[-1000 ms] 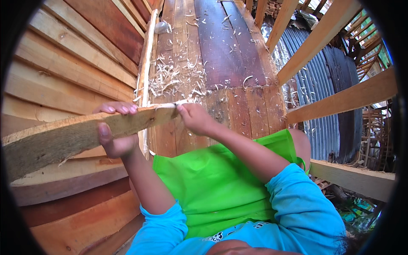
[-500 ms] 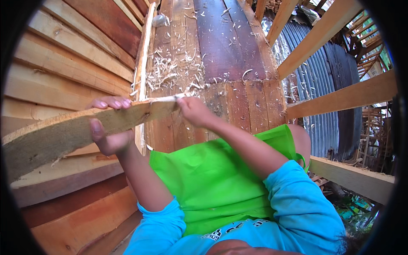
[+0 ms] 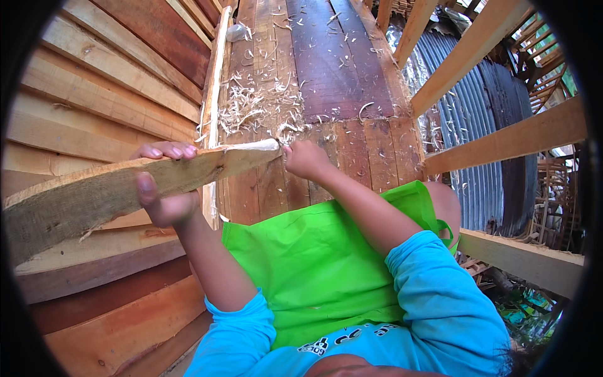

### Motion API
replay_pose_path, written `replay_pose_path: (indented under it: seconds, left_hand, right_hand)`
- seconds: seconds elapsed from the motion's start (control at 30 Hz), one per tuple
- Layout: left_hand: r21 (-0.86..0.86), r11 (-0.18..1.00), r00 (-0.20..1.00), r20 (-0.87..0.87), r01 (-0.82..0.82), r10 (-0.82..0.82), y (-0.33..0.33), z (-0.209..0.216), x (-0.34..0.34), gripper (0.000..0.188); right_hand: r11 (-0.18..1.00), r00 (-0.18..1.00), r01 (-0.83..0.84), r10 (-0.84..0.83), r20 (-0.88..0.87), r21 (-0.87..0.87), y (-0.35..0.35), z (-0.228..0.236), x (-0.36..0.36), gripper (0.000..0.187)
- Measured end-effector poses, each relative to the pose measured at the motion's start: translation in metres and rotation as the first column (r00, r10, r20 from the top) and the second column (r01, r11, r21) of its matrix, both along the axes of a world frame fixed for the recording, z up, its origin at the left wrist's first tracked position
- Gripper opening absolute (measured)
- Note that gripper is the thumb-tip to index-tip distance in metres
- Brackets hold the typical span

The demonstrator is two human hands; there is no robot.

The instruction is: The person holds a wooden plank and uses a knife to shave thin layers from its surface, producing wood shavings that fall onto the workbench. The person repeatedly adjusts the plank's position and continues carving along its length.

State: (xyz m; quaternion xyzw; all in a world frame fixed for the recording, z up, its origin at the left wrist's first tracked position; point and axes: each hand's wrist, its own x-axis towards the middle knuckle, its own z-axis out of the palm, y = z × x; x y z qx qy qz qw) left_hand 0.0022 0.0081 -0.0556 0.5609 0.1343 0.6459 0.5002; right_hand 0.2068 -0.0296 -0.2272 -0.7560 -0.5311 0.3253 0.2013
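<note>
Seen from above, a person in a bright blue shirt [image 3: 446, 283], with green cloth [image 3: 326, 270] spread over the lap, works on a long wooden board [image 3: 94, 201] with bare hands. The board runs from the far left of the view toward the middle, above the plank floor [image 3: 374, 157]; it is broad at the left and narrows to a pale, freshly cut tip near the right hand [image 3: 306, 160]. The left hand [image 3: 173, 207] is clamped on the board partway along, its fingers laid over the upper edge and its thumb against the side facing the person. The right hand is just beside the tip, its fingers curled in together; a small dark thing shows next to its thumb, too small to identify, and I cannot tell whether the fingers grip it. Beyond the hands, curled wood shavings [image 3: 242, 110] lie thickly on the floor, with more scattered over a dark, glossy panel [image 3: 320, 81] farther off. A pale wooden strip [image 3: 217, 81] runs along the floor's left side, and a small rounded object [image 3: 237, 32] sits near its far end. To the left rises a wall of overlapping boards [image 3: 100, 107]. To the right are slanting wooden rails [image 3: 502, 147], with grey corrugated metal [image 3: 458, 151] beyond them
</note>
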Motion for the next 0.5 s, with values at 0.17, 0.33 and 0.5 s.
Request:
replay_pose_path:
  seconds: [0.17, 0.33, 0.5]
  left_hand:
    - [-0.006, 1.0, 1.0, 0.012, 0.001, -0.001, -0.003, 0.003, 0.003, 0.04]
    - [-0.027, 1.0, 0.998, 0.062, 0.008, -0.006, -0.001, 0.001, 0.004, 0.039]
    - [0.003, 0.999, 0.997, 0.064, 0.039, -0.039, 0.004, -0.001, -0.004, 0.038]
  right_hand:
    - [0.997, 0.994, -0.04, 0.046, 0.097, -0.063, -0.001, 0.023, 0.006, 0.038]
    - [0.995, 0.981, -0.094, 0.087, -0.171, -0.032, 0.003, 0.028, -0.015, 0.043]
    - [0.997, 0.964, -0.08, 0.072, -0.255, -0.02, 0.003, 0.025, -0.015, 0.049]
